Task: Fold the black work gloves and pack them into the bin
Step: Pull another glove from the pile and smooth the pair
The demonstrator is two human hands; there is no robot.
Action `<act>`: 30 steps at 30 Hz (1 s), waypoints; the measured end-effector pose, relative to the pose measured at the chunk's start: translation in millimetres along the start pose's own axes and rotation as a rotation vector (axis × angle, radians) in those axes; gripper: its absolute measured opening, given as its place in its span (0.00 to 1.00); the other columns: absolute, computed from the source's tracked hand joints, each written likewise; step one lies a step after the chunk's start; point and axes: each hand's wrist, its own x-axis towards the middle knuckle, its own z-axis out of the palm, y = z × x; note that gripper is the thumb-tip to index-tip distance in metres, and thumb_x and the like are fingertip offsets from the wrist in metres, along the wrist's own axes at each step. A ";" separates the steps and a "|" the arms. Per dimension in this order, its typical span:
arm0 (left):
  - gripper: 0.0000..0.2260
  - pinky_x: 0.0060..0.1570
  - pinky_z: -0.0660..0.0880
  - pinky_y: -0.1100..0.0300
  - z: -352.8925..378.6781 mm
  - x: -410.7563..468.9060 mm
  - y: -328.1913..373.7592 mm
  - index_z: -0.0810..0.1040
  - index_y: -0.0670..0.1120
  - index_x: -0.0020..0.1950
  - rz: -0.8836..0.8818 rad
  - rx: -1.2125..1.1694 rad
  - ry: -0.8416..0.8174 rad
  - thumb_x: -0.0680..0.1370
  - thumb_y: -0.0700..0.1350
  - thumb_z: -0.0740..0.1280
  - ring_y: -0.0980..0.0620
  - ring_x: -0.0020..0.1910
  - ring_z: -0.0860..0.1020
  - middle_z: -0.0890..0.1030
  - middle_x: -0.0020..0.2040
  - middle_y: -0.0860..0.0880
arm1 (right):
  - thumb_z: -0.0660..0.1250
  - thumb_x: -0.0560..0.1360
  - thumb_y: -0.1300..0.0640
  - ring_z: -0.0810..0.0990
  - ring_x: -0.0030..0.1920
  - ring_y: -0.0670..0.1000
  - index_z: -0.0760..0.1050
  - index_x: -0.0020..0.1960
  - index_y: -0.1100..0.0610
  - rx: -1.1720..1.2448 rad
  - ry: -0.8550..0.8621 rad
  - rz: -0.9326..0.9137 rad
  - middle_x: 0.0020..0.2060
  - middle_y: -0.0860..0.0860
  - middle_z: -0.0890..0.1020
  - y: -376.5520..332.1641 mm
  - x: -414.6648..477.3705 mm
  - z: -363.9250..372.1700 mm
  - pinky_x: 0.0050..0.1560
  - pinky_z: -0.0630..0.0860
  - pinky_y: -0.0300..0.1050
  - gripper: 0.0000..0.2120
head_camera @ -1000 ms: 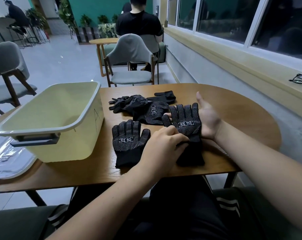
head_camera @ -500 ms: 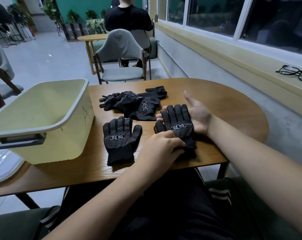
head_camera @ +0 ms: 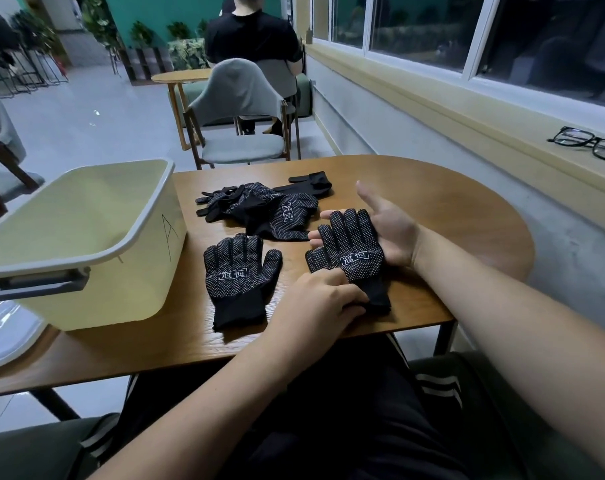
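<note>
A black dotted work glove [head_camera: 347, 247] lies across the palm of my right hand [head_camera: 389, 230], whose fingers are straight and spread under it. My left hand [head_camera: 320, 299] pinches that glove's cuff near the table's front edge. A second black glove [head_camera: 238, 275] lies flat on the wooden table [head_camera: 450, 216] to the left of my hands. Behind them sits a loose pile of black gloves [head_camera: 266, 209]. The pale yellow bin [head_camera: 76, 244] stands at the left of the table, with nothing visible inside it.
A clear plastic lid [head_camera: 3, 334] lies at the table's left edge beside the bin. A grey chair [head_camera: 242, 112] stands behind the table, with a seated person beyond it. Glasses [head_camera: 592, 143] rest on the window ledge at right.
My left hand has slid down the glove from its palm to the cuff. The glove sits a little further up my right palm. The camera has tilted slightly.
</note>
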 end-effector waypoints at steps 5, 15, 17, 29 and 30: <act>0.08 0.47 0.79 0.48 1.9 -0.9 -1.3 0.88 0.51 0.55 -0.007 0.003 0.024 0.80 0.50 0.71 0.46 0.47 0.81 0.82 0.48 0.51 | 0.54 0.82 0.28 0.73 0.73 0.72 0.64 0.80 0.62 -0.070 -0.028 0.005 0.72 0.72 0.74 -9.3 3.8 6.5 0.77 0.63 0.72 0.43; 0.10 0.51 0.77 0.45 6.1 -0.6 -6.3 0.85 0.52 0.58 -0.044 0.060 0.066 0.77 0.49 0.75 0.45 0.52 0.78 0.79 0.53 0.52 | 0.57 0.82 0.30 0.77 0.70 0.70 0.66 0.78 0.62 -0.235 0.074 -0.011 0.69 0.69 0.78 -13.5 14.0 16.8 0.74 0.71 0.70 0.40; 0.14 0.56 0.76 0.47 4.3 -1.0 -6.2 0.83 0.54 0.62 -0.079 0.091 0.051 0.77 0.52 0.74 0.47 0.57 0.77 0.78 0.58 0.54 | 0.58 0.82 0.30 0.77 0.71 0.71 0.66 0.78 0.63 -0.233 0.081 -0.014 0.69 0.69 0.78 -12.8 14.4 17.7 0.75 0.69 0.70 0.40; 0.28 0.77 0.60 0.54 -2.8 -3.6 -0.7 0.59 0.58 0.85 -0.179 0.257 -0.169 0.85 0.60 0.60 0.54 0.83 0.62 0.66 0.83 0.56 | 0.58 0.82 0.29 0.76 0.71 0.71 0.67 0.78 0.65 -0.127 0.120 -0.054 0.70 0.71 0.77 -7.3 10.7 14.7 0.77 0.66 0.71 0.43; 0.30 0.77 0.60 0.54 -3.2 -3.1 -0.5 0.56 0.58 0.86 -0.184 0.265 -0.184 0.85 0.60 0.60 0.54 0.83 0.61 0.65 0.84 0.56 | 0.58 0.82 0.30 0.76 0.71 0.71 0.67 0.78 0.65 -0.120 0.120 -0.052 0.70 0.71 0.76 -7.1 11.0 14.3 0.77 0.66 0.71 0.42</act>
